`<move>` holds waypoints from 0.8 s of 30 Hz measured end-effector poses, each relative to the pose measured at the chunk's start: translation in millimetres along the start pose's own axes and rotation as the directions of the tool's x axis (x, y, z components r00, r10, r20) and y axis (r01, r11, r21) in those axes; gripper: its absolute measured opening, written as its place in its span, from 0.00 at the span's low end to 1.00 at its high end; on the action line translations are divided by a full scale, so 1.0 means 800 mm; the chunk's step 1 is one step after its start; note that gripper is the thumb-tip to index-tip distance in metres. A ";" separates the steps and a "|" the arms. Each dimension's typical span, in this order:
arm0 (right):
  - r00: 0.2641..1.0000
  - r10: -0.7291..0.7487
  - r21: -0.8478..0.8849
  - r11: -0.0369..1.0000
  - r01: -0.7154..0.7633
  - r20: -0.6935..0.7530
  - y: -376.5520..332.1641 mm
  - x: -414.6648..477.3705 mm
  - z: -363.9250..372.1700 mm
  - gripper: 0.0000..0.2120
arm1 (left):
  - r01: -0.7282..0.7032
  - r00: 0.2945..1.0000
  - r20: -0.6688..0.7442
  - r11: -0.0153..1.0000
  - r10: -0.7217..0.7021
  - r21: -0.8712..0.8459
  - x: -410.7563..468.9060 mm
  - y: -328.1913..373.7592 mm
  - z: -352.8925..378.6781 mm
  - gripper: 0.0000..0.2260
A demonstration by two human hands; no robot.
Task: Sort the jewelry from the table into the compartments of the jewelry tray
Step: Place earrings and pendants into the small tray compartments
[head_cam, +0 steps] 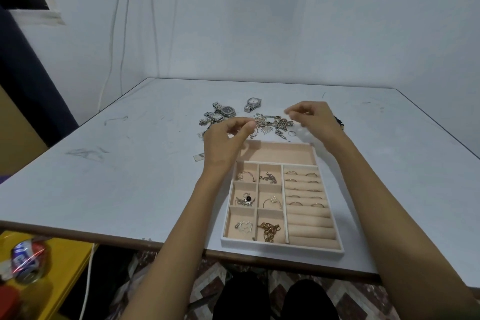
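Observation:
The beige jewelry tray (282, 248) lies at the table's near edge. Its small left compartments hold single pieces, among them a gold chain (270, 231). Several rings (306, 189) sit in the ring rolls on the right, and the long back compartment holds nothing. Behind the tray is a loose jewelry pile (275, 123) with silver watches (225, 111). My left hand (224, 141) hovers at the pile's left edge, its thumb and forefinger pinching a small silver piece (255, 132). My right hand (313, 119) is over the pile's right side, with a small ring (306, 113) glinting between its curled fingers.
A separate watch (253, 104) stands behind the pile, and a dark beaded piece (339, 122) shows past my right wrist. A small flat tag (199, 157) lies left of the tray. A yellow stand with a crushed can (28, 260) sits below the table's left front edge.

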State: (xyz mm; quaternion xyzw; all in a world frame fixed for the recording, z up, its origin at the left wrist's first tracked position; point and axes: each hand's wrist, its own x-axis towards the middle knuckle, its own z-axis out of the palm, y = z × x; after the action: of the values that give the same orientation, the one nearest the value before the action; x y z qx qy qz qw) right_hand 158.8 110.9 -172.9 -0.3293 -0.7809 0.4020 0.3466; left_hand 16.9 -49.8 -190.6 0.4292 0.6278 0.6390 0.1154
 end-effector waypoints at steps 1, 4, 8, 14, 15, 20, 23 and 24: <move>0.999 0.022 -0.060 0.998 -0.024 -0.031 0.011 0.002 -0.005 0.05 | 0.002 1.000 -0.004 1.000 -0.003 -0.019 -0.001 0.000 -0.001 0.01; 0.994 0.104 -0.152 0.983 -0.106 -0.025 0.043 0.001 -0.006 0.04 | 0.009 1.000 -0.013 0.998 -0.010 -0.063 -0.003 0.002 -0.004 0.01; 0.993 0.117 -0.292 0.950 -0.112 -0.003 0.042 0.004 0.000 0.08 | 0.001 1.000 -0.028 0.997 -0.003 -0.073 -0.004 0.000 -0.009 0.02; 0.990 0.139 -0.382 0.916 -0.120 0.023 0.037 0.011 0.002 0.05 | 0.008 0.999 -0.037 0.997 -0.011 -0.079 -0.003 -0.004 -0.012 0.04; 0.989 0.147 -0.394 0.911 -0.123 0.031 0.036 0.012 0.003 0.05 | 0.007 0.999 -0.037 0.997 -0.010 -0.079 -0.003 -0.004 -0.013 0.04; 0.967 0.235 -0.471 0.867 -0.164 0.096 0.030 0.017 0.006 0.08 | 0.008 1.000 -0.024 0.998 -0.010 -0.062 -0.003 -0.006 -0.013 0.05; 0.949 0.295 -0.510 0.836 -0.201 0.110 0.027 0.021 0.007 0.12 | -0.001 1.000 -0.021 0.999 0.000 -0.051 -0.003 -0.007 -0.012 0.06; 0.943 0.314 -0.517 0.829 -0.214 0.113 0.027 0.024 0.007 0.14 | -0.004 1.000 -0.020 0.999 0.003 -0.048 -0.003 -0.008 -0.012 0.06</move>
State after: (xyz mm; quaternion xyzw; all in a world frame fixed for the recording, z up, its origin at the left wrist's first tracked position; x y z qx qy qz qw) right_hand 149.2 133.5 -188.5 -0.4720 -0.8344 0.2611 0.1135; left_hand 9.2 -57.1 -195.7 0.4209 0.6128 0.6583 0.1183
